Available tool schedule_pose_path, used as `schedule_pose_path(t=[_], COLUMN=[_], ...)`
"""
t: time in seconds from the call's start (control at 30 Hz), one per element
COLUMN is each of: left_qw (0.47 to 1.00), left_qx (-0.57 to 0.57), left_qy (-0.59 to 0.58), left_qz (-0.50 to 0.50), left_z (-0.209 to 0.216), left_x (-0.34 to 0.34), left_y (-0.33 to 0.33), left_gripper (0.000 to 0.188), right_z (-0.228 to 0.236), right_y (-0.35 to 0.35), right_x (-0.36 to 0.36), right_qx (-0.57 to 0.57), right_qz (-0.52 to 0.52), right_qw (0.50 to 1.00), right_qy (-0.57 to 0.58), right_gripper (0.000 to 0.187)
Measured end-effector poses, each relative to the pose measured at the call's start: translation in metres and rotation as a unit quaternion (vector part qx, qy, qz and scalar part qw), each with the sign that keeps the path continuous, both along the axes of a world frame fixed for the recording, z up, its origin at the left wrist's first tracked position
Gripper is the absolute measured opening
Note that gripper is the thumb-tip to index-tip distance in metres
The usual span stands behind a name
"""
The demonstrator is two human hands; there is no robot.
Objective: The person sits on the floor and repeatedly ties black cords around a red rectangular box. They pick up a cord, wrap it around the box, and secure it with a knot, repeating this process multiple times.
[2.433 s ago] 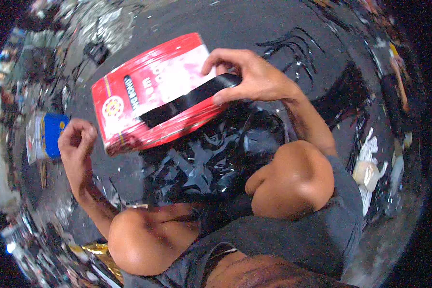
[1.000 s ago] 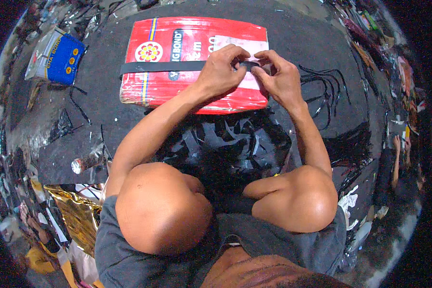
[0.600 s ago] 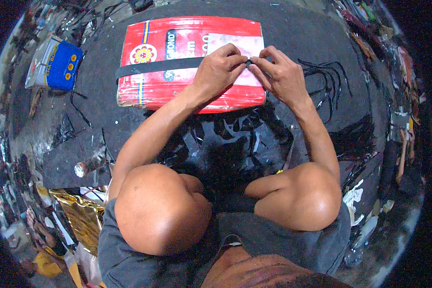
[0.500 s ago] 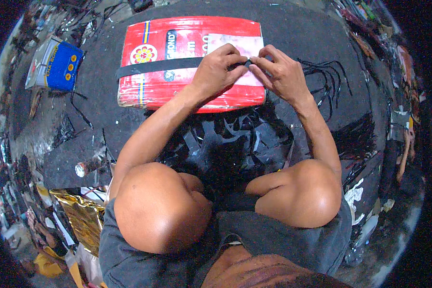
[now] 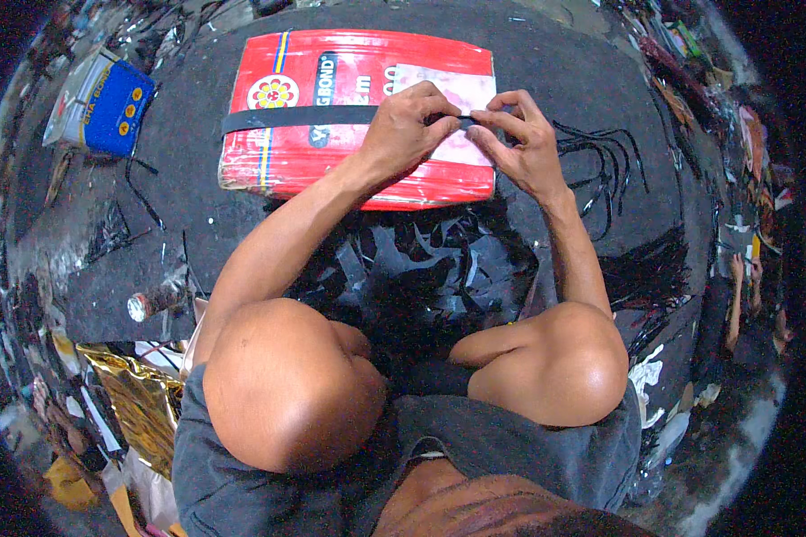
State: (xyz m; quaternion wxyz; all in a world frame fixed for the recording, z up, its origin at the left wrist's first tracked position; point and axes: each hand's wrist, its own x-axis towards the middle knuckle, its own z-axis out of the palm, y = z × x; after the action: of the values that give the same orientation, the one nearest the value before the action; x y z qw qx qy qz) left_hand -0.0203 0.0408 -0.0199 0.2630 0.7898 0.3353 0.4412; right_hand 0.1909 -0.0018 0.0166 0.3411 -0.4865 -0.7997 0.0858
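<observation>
A red printed box-like package (image 5: 367, 54) lies in front of me, with a flat black strip (image 5: 313, 118) running across it from its left edge to under my left hand. My left hand (image 5: 407, 125) is over the package, thumb and fingers closed in a pinch on a thin black strip end (image 5: 465, 121). Facing it, my right hand (image 5: 527, 143) has its index finger and thumb at the other side of that piece, holding it. A pale pink sheet (image 5: 461, 85) on the package is partly covered by my hands.
Black strips (image 5: 613, 148) lie right of the package, and a heap of black scraps (image 5: 421, 259) lies between it and my knees. A blue-and-white tin (image 5: 107, 107) stands far left. Nearer are a small jar (image 5: 152, 302) and gold foil (image 5: 139, 403).
My right thumb and index finger have spread a little, and slightly more of the thin black piece shows between my hands. The whole view has shifted slightly.
</observation>
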Motion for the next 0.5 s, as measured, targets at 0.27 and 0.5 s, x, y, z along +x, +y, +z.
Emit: schedule_pose_path(t=[0.27,0.5], left_qw=[1.0,0.994], left_qx=[-0.011,-0.006], left_qy=[0.015,0.107], left_qz=[0.022,-0.009], left_z=[0.007,0.019], left_x=[0.004,0.004], left_y=[-0.001,0.01], left_gripper=[0.013,0.012], right_z=[-0.023,-0.049], right_y=[0.006,0.021], right_x=[-0.01,-0.008], right_qx=[-0.087,-0.173], right_qz=[-0.112,-0.14], right_qw=[0.977,0.918], right_qy=[0.158,0.33], right_gripper=[0.016,0.023])
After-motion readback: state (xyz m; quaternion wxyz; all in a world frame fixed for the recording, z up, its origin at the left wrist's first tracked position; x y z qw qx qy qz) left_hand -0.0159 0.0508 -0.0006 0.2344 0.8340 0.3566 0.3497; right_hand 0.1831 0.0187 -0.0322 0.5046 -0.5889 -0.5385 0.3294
